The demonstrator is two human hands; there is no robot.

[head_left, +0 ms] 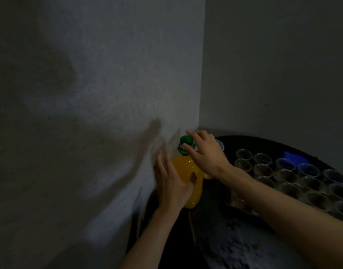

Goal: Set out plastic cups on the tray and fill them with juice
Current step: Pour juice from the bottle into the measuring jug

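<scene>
many cups (263,168) are sitting empty on the tray (283,144); left hand (171,183) is gripping juice bottle (188,171), right hand (204,152) is pinching its green cap (185,141).

cups (310,183) cut off at right edge, tray (244,207) mostly hidden

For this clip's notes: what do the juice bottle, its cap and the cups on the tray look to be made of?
Juice bottle: clear glossy plastic, probably; the orange juice shows through and a highlight glints near its shoulder.
Green cap: opaque plastic, slightly shiny, under the right hand.
Cups: thin see-through plastic with pale rims; the dark tray shows through them. The light is dim, so finishes are uncertain.
</scene>
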